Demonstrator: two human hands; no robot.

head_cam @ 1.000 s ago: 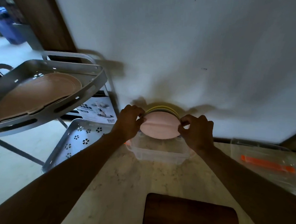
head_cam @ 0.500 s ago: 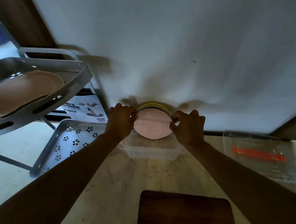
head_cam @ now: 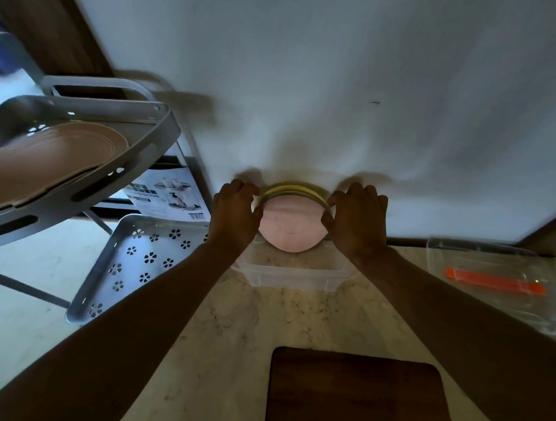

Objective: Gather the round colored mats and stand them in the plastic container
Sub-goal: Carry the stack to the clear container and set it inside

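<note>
Both hands are on the stack of round mats point(head_cam: 290, 225), pink one facing us, yellow and green edges behind. The left hand point(head_cam: 234, 213) and right hand point(head_cam: 355, 222) are closed on its sides, standing it on edge in the clear plastic container point(head_cam: 291, 275) at the bench's point(head_cam: 217, 352) far edge. Next, I'd say: lower, settle, let go. The lid point(head_cam: 489, 279) and cutting board point(head_cam: 357, 398) sit well apart; nothing blocks.

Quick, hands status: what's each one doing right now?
Left hand: closed on the left edge of the upright stack of round mats, over the clear plastic container.
Right hand: closed on the stack's right edge.
</note>
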